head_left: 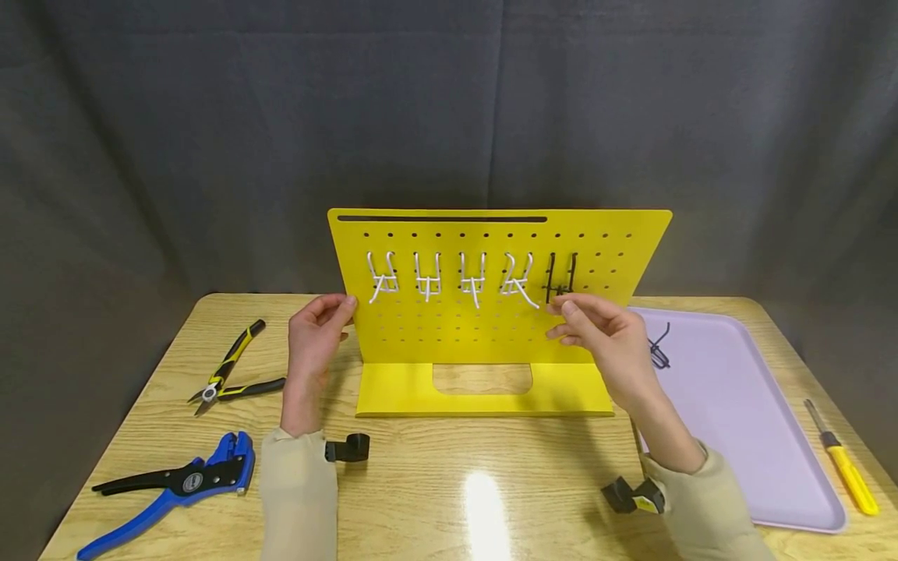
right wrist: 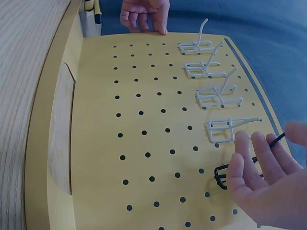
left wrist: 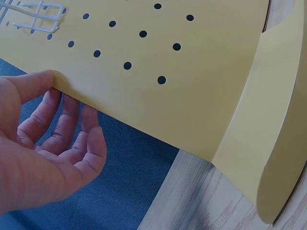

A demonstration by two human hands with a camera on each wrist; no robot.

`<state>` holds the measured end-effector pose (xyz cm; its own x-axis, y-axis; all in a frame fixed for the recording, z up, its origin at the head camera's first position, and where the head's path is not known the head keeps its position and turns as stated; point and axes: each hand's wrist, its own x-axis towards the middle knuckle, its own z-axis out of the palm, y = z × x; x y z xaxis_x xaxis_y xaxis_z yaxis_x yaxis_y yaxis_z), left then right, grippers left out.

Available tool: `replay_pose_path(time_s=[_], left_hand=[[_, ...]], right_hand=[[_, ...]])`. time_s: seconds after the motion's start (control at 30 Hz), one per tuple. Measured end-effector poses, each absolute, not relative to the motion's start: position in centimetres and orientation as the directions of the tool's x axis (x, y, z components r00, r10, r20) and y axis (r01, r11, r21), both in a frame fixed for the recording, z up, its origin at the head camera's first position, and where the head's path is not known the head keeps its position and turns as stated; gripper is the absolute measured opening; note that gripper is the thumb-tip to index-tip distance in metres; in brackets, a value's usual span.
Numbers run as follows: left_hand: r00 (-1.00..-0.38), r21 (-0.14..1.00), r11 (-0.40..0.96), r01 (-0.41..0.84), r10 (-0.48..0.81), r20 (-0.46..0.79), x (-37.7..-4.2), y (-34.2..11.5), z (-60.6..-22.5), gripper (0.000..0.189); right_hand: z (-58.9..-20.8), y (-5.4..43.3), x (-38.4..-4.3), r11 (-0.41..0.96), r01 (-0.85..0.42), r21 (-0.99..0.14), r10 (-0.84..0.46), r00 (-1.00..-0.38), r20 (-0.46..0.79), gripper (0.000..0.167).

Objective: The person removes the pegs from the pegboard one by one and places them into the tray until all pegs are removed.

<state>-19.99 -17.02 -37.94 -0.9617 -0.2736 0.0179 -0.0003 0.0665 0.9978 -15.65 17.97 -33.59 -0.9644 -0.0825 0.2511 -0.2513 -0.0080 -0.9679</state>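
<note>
Wooden table [head_left: 414, 483]; left hand [head_left: 316, 336] pinches yellow pegboard [head_left: 484, 353] (side edge), right hand [head_left: 609, 335] black hook [head_left: 559, 291].

The left sleeve [head_left: 298, 499] was pale beige, plain and softly wrinkled, and the right sleeve [head_left: 705, 506] matched it. A black wrist device [head_left: 356, 447] with a rounded end sat at the left sleeve's edge; its black counterpart [head_left: 619, 495] on the right bore a yellow patch [head_left: 645, 505]. The left hand [head_left: 318, 335] and right hand [head_left: 617, 343] were bare
</note>
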Motion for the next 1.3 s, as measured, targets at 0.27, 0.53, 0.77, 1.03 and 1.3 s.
replay_pose_path(time_s=[0.27, 0.53, 0.77, 1.03, 1.3], left_hand=[[-0.960, 0.998, 0.066, -0.001, -0.278, 0.018, -20.1, -17.0, -38.0, 0.034], [-0.958, 0.997, 0.072, -0.011, -0.286, 0.010, -20.1, -16.8, -37.9, 0.034], [-0.958, 0.997, 0.076, -0.018, -0.288, 0.005, -20.1, -16.8, -37.9, 0.035], [-0.959, 0.997, 0.073, -0.016, -0.284, 0.005, -20.1, -16.8, -37.8, 0.035], [-0.960, 0.997, 0.073, -0.012, -0.281, 0.009, -20.1, -16.9, -37.9, 0.034]], right_hand=[[-33.7, 18.1, -15.7, -0.031, -0.258, -0.966, -0.077, -0.963, 0.259, 0.024], [-34.2, 18.4, -15.8, -0.056, -0.271, -0.961, -0.086, -0.958, 0.275, 0.023], [-34.5, 18.5, -15.9, -0.066, -0.300, -0.952, -0.090, -0.948, 0.305, 0.022], [-34.5, 18.7, -15.6, -0.092, -0.331, -0.939, -0.087, -0.937, 0.339, 0.022], [-34.4, 19.5, -14.9, -0.122, -0.370, -0.921, -0.082, -0.921, 0.381, 0.019]])
